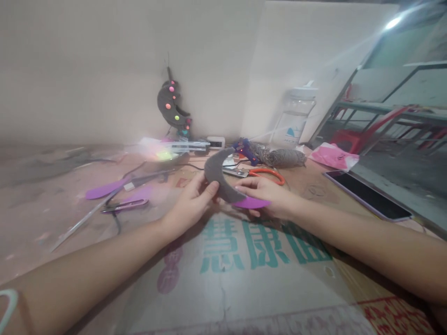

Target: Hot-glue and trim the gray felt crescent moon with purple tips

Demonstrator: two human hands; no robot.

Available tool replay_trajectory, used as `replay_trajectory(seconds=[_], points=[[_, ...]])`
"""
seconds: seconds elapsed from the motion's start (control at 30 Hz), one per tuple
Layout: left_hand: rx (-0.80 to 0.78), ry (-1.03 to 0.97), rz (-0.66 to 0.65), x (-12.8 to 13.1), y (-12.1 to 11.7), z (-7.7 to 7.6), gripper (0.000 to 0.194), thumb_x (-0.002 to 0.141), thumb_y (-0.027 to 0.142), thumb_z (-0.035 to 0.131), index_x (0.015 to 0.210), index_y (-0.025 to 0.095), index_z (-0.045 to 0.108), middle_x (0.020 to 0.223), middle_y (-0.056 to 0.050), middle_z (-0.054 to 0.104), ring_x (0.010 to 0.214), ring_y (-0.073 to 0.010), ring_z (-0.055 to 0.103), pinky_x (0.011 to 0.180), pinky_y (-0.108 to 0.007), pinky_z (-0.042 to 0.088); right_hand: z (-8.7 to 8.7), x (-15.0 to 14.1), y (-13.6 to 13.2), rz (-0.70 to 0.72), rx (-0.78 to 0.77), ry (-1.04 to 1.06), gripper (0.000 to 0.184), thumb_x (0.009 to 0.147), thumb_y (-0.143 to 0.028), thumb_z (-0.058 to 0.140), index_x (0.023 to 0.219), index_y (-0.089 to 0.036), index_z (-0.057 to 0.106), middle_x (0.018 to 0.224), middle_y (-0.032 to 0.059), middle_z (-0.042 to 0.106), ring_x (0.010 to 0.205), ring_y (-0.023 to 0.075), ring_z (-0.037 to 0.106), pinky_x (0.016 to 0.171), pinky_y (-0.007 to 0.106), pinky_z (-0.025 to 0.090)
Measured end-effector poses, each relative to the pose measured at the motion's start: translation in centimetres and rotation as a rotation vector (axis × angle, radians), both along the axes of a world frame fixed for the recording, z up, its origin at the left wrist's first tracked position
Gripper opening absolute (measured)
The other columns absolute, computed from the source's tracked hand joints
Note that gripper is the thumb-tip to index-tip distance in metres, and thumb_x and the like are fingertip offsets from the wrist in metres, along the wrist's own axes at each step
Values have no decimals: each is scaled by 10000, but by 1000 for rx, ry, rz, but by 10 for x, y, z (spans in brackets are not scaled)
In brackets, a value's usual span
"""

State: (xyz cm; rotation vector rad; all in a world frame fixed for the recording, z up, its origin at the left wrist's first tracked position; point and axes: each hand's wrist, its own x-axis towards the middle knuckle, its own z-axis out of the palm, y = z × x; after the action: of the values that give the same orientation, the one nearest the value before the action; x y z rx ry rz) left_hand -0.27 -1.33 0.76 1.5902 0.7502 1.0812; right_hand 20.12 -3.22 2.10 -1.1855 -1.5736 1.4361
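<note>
A dark grey crescent moon shape is held up in front of me over the board. My left hand pinches its left side, thumb in front and fingers behind. At the crescent's lower right tip lies a flat purple piece, which my right hand grips, its fingers partly hidden behind it. Whether the purple piece is fixed to the crescent, I cannot tell. Just beyond my hands lie orange-handled scissors and a blue glue gun.
A ball of grey yarn lies by the wall, near a clear water bottle. A decorated crescent hangs against the wall. Purple offcuts and a craft knife lie left. A phone and pink packet sit right.
</note>
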Motion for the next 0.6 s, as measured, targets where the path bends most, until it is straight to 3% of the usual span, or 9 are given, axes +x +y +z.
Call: replay_trajectory(seconds=[0.1,0.23,0.33,0.43,0.6], points=[[-81,-81,23,0,5,-4,308,862,436,619,1052,197,575,797,16,572,608,-99,497,598,-226,454,18,14,12,-221,222,-21,283,803,-384,686,957,-148,662,604,-40,583,415,57,454,410,195,372],[-232,-47,-134,1,3,-9,312,893,495,557,1015,209,525,600,64,459,510,-92,448,497,-196,376,33,37,25,-323,363,-109,257,803,-405,673,847,-153,648,583,-44,571,414,54,448,413,190,350],[-141,22,-253,1,-2,-13,362,893,526,555,1030,194,504,680,52,474,531,-78,443,497,-196,358,28,48,30,-309,356,-263,275,800,-432,668,814,-159,635,537,-54,541,414,67,447,421,196,349],[-44,106,-321,0,-4,-16,346,941,521,473,985,179,495,694,40,471,572,-87,453,543,-215,384,19,47,34,-268,374,-366,241,777,-399,686,808,-162,656,625,-20,610,493,95,506,471,215,401],[-22,77,-291,0,-2,-16,356,944,521,464,1028,177,498,681,37,468,573,-100,460,543,-229,379,16,8,63,-16,464,-304,163,662,-215,774,814,-185,721,734,3,689,633,142,589,572,240,455]])
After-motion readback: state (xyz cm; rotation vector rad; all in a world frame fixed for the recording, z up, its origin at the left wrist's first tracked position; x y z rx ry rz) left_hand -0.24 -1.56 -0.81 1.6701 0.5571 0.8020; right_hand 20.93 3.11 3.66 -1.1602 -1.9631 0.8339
